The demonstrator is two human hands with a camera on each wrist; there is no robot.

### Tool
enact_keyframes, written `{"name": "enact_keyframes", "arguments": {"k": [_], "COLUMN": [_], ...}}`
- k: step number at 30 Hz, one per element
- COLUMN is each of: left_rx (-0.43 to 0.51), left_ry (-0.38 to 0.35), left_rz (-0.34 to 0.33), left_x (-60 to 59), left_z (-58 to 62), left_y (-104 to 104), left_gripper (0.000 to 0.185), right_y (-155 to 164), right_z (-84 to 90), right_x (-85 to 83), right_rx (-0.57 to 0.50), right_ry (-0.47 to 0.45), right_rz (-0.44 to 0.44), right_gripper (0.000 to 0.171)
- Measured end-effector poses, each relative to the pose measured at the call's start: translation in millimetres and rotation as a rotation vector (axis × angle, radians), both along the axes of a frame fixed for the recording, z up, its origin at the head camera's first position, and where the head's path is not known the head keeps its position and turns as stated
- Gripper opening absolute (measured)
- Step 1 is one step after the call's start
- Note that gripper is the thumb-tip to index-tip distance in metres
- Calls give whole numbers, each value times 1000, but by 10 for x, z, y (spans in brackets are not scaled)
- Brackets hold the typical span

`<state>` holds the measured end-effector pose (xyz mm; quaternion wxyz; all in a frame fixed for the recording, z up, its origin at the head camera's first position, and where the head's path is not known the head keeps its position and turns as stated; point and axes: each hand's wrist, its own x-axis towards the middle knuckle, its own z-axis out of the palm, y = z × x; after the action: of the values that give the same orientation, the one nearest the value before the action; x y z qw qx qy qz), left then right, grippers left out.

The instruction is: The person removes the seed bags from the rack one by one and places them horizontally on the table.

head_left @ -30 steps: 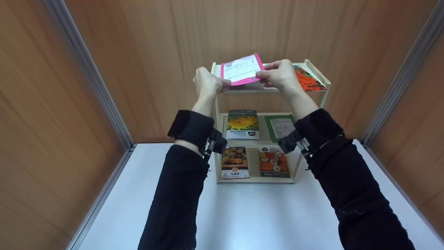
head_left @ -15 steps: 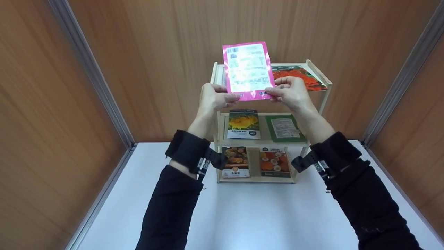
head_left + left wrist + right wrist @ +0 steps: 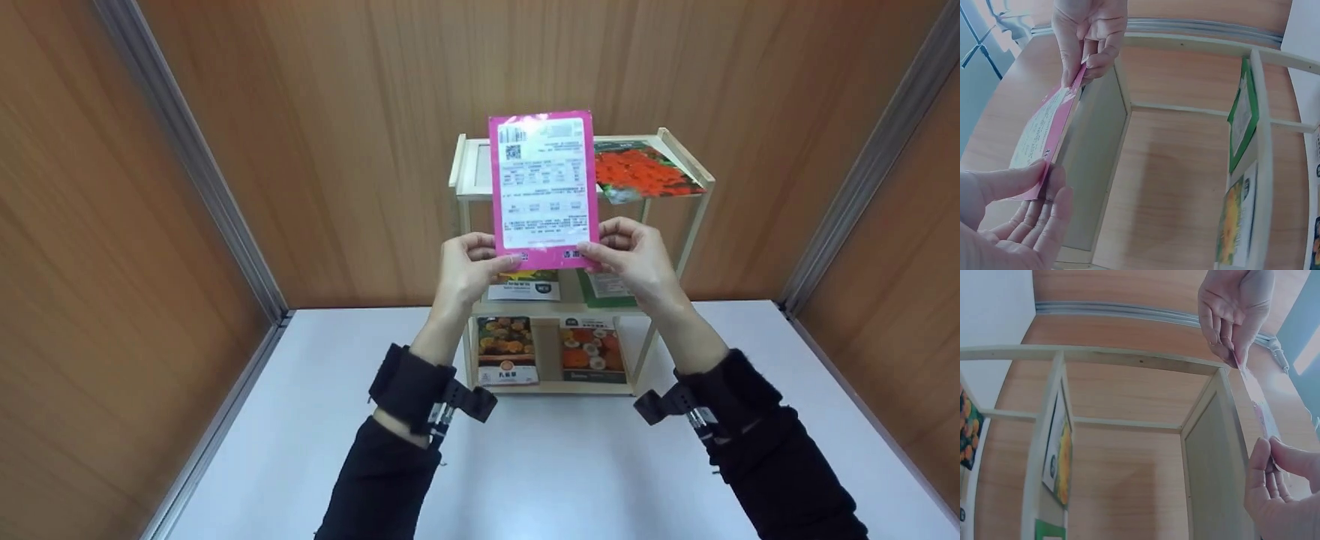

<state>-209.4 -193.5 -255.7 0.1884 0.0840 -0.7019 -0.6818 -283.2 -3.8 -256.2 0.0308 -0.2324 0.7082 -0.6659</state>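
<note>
Between both hands' pinching fingertips, left hand point(image 3: 466, 271) and right hand point(image 3: 634, 259), the pink packet point(image 3: 544, 191) is off the shelf rack point(image 3: 694, 176), not yet placed anywhere.

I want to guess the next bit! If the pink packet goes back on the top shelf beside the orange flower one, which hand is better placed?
Probably the left hand: the top shelf's bare spot lies on its side, left of the orange flower packet.

Black long sleeves point(image 3: 787, 480), black wrist straps point(image 3: 409, 386), small wrist-mounted cameras point(image 3: 471, 400)
</note>
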Motion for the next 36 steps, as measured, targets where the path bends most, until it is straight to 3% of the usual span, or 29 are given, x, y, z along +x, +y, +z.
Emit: {"name": "enact_keyframes", "arguments": {"k": [8,16,20,25,36], "left_rx": [124,108,93,95,100], "left_ry": [127,190,189,158,153], "left_rz": [19,16,24,33,74], "left_x": [69,201,253,301,401], "left_z": [-397,-779,-975,-1192,-1521], "left_y": [106,165,181,196,298], "left_gripper": [19,22,23,23,19], "right_y": [73,103,109,112,132], "right_z": [-303,-695,-908,-1096,-1477], "right_x": [98,218,278,332,415], "right_rx": [-31,-64,-112,-96,-132], "right_ry": [72,87,26,8,-83], "right_rz": [-25,-23,-3,-31,-92], "right_gripper": [28,26,25,23,19]}}
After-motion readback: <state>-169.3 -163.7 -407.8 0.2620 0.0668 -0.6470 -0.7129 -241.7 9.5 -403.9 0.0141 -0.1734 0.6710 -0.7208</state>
